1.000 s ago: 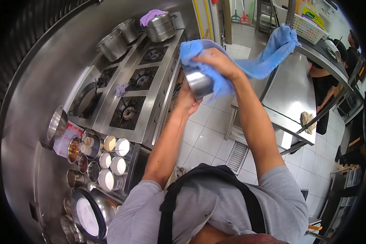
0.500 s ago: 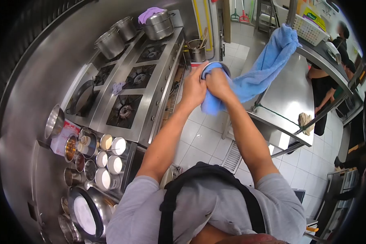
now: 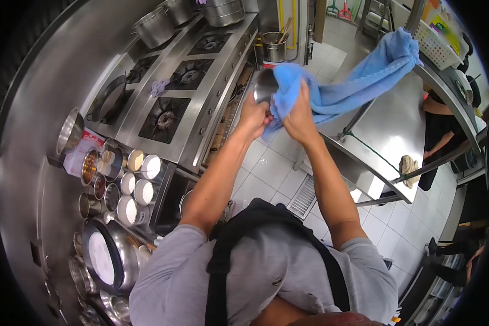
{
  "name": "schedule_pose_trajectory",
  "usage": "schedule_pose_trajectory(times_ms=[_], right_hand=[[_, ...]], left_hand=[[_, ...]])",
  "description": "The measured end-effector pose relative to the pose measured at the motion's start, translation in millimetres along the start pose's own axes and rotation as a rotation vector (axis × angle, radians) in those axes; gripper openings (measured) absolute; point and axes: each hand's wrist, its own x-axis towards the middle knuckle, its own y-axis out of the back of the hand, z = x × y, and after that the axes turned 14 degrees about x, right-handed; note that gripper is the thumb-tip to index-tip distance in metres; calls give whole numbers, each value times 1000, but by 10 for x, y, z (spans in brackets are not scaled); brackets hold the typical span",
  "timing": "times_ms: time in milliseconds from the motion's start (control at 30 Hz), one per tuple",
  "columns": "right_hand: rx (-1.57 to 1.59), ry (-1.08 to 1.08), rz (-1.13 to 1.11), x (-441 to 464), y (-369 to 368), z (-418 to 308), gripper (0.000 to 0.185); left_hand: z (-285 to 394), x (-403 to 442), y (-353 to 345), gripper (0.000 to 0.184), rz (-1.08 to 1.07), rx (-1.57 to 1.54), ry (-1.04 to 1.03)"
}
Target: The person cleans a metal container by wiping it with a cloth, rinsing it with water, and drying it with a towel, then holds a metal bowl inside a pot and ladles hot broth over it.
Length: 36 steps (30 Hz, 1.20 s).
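Note:
My left hand (image 3: 254,117) is closed on the rim of a small stainless steel bowl (image 3: 263,87), held out in front of my chest and tilted on its side. Against the bowl's right side my right hand (image 3: 300,118) presses a bunched part of a blue towel (image 3: 339,98), fingers closed on the cloth. From there the towel stretches up to the right, its far end on the corner of the rack's shelf. The cloth covers part of the bowl.
To the left runs a gas stove (image 3: 187,76) with large pots and a wok (image 3: 110,99). Seasoning containers (image 3: 127,211) crowd the lower left. At right stands a steel table (image 3: 388,122) under a shelf holding a white basket (image 3: 437,48). Other people stand beyond it.
My right hand has come out of the bowl with the towel and now holds it at the bowl's right side. The bowl has turned, showing more bare steel. The view has shifted slightly.

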Motion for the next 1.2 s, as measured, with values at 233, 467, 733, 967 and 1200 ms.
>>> schedule_pose_trajectory(times_ms=[233, 467, 733, 967, 1200], right_hand=[[1255, -714, 388, -15, -76, 932, 30], [-380, -622, -214, -934, 178, 710, 34], [-592, -553, -1169, -1376, 217, 161, 47], [688, -717, -1273, -2389, -2045, -3428, 41], [706, 114, -1707, -4184, -3408, -4980, 28]], left_hand=[[128, -210, -297, 29, -31, -183, -145], [426, -930, 330, 42, 429, 278, -279], [-1, -3490, 1665, 44, 660, 342, -181], [-758, -6253, 2269, 44, 1122, 590, -151], [-1706, -8460, 2081, 29, 1709, 513, 252]])
